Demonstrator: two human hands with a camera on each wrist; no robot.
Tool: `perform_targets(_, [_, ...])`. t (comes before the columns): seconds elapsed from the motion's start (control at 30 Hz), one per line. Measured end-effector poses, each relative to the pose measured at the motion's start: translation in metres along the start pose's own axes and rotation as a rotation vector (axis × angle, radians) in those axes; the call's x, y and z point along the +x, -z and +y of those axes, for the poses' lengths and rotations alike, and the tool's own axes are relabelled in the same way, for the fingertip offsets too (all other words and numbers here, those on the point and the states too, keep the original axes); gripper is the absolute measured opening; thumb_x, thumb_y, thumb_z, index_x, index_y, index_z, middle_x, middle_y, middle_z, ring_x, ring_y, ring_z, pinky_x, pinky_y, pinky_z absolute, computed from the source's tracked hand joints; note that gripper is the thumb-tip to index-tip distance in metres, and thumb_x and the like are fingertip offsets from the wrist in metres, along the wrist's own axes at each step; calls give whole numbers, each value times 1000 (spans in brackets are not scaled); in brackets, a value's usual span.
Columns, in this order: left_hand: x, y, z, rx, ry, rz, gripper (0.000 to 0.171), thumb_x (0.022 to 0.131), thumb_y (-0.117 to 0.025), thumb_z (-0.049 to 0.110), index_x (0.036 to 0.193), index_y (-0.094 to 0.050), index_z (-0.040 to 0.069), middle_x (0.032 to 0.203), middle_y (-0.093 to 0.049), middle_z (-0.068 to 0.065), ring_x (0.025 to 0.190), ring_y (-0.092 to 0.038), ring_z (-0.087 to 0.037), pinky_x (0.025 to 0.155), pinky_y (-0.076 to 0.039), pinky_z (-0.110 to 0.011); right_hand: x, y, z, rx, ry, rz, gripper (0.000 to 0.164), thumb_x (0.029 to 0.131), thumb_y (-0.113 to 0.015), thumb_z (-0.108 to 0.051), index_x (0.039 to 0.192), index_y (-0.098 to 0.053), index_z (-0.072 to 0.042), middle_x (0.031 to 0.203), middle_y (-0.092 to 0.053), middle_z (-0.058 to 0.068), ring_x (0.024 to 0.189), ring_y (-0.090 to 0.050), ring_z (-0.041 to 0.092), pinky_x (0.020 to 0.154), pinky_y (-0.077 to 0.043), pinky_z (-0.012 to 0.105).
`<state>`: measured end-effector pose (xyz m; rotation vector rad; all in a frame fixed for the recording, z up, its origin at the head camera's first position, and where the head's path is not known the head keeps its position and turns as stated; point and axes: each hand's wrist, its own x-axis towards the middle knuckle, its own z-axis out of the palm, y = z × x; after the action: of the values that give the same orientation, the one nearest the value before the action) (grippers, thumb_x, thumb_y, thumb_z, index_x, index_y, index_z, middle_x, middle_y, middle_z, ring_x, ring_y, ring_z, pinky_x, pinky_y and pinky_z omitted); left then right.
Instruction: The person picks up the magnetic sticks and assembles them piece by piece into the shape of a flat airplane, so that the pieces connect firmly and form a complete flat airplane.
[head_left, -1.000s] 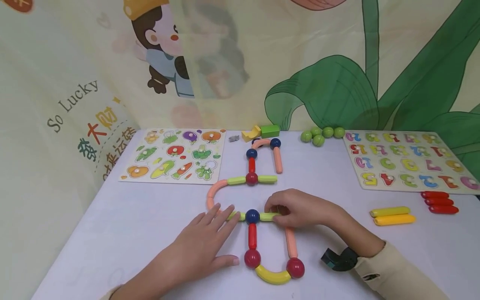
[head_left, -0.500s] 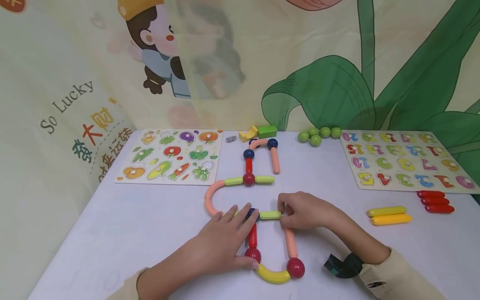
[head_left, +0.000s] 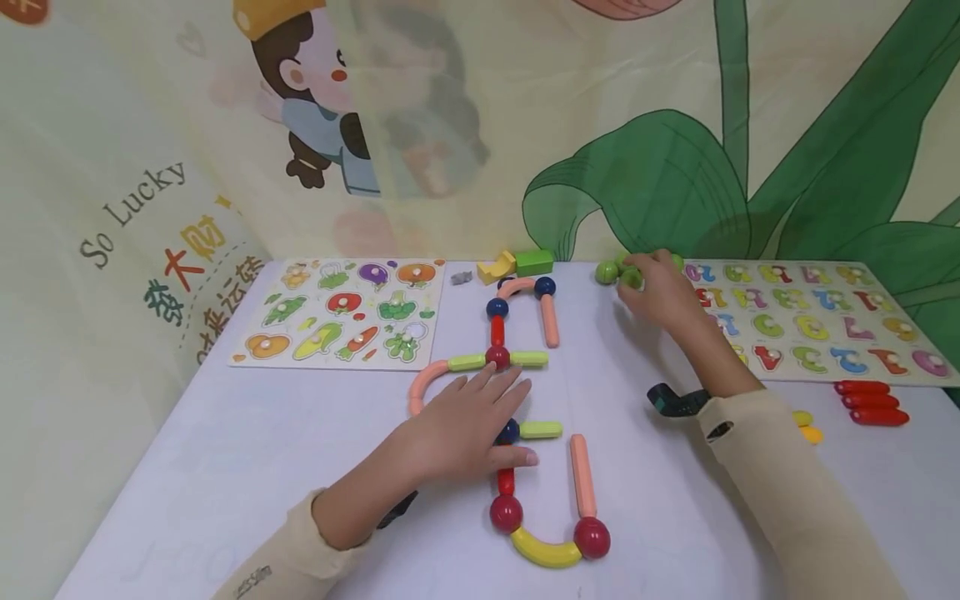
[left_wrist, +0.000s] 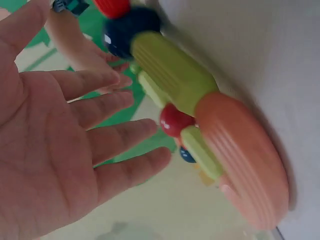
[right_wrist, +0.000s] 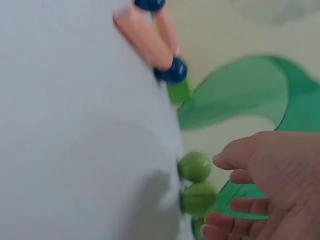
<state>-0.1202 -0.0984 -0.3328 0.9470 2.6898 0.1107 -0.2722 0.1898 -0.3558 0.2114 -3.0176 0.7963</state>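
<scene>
My left hand (head_left: 463,427) is spread with straight fingers above the rod-and-ball figure, partly hiding a dark blue ball (head_left: 512,430) and a red rod (head_left: 506,481). In the left wrist view its palm faces a lime rod (left_wrist: 172,70) and a curved salmon piece (left_wrist: 245,155), apart from both. At the back, my right hand (head_left: 663,292) reaches among several green balls (head_left: 607,272). In the right wrist view, thumb and fingers stand apart beside a green ball (right_wrist: 195,166), not closed round it. A straight salmon rod (head_left: 582,475) rises from a red ball (head_left: 592,537), its top end free.
A vegetable puzzle board (head_left: 337,312) lies back left, a number puzzle board (head_left: 810,321) back right. Red rods (head_left: 870,402) lie in front of the number board; yellow rods (head_left: 806,427) are mostly behind the right sleeve. Green block (head_left: 534,263) stands by the back cloth.
My right hand has left the lime rod and salmon rod and moved up and back to the green balls. My left hand has shifted slightly forward over the figure.
</scene>
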Motion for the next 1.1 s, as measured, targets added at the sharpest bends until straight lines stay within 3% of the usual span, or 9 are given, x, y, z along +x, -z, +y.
perform_targets(0.1, [12, 0, -5, 9, 33, 16, 86, 77, -45, 69, 143, -26, 19, 148, -19, -1, 134, -15, -30, 101, -27, -49, 12, -6, 8, -31, -37, -27, 39, 85, -53, -16, 120, -53, 1, 114, -43, 24, 91, -42, 35, 72, -43, 48])
perform_targets(0.2, [17, -2, -7, 19, 71, 3, 86, 76, -48, 68, 143, -26, 18, 149, -18, -1, 134, -12, -31, 101, -26, -49, 5, -14, 3, -70, -23, -98, 27, 82, -56, -14, 105, -61, 0, 93, -53, 16, 80, -46, 29, 64, -42, 39])
perform_targets(0.43, [21, -3, -10, 31, 97, -22, 88, 75, -51, 67, 144, -25, 18, 149, -15, -1, 135, -10, -31, 102, -25, -48, -37, -31, -45, -41, 179, -387, 17, 77, -70, -23, 87, -64, -10, 75, -55, 2, 72, -47, 19, 59, -40, 31])
perform_targets(0.5, [21, -2, -11, 31, 93, -20, 88, 76, -50, 67, 144, -24, 18, 150, -15, -1, 135, -10, -32, 102, -26, -48, -44, -37, -57, -9, 220, -391, 18, 75, -73, -24, 85, -65, -12, 72, -54, 0, 69, -47, 17, 57, -39, 29])
perform_targets(0.7, [22, -2, -11, 25, 82, -13, 88, 76, -51, 66, 144, -25, 16, 149, -15, -2, 134, -10, -33, 101, -26, -48, -49, -50, -72, 18, 254, -250, 25, 70, -78, -28, 83, -63, -13, 69, -53, -1, 65, -46, 16, 53, -40, 27])
perform_targets(0.8, [23, -3, -12, 30, 84, -14, 88, 76, -50, 66, 144, -25, 16, 149, -15, -2, 134, -10, -33, 102, -26, -47, -44, -47, -69, 63, 215, -250, 28, 72, -75, -33, 87, -63, -14, 76, -55, 1, 68, -48, 17, 53, -43, 28])
perform_targets(0.9, [23, -3, -11, 39, 95, -17, 88, 76, -50, 67, 144, -24, 17, 150, -15, -1, 134, -9, -33, 101, -26, -47, -34, -39, -62, 143, 105, -244, 30, 81, -65, -38, 95, -61, -13, 84, -56, 6, 66, -53, 20, 54, -45, 30])
perform_targets(1.0, [24, -4, -11, 44, 101, -22, 88, 76, -50, 67, 144, -24, 18, 150, -15, -1, 134, -9, -33, 101, -27, -48, -21, -37, -60, 180, -18, -216, 42, 86, -56, -45, 109, -54, -10, 89, -55, 10, 66, -55, 24, 54, -45, 31])
perform_targets(1.1, [23, -3, -10, 42, 101, -23, 87, 77, -50, 66, 144, -24, 17, 150, -15, -1, 134, -9, -33, 100, -27, -48, -10, -45, -65, 149, -71, -242, 60, 84, -57, -48, 126, -41, -9, 88, -55, 12, 68, -55, 24, 54, -44, 30])
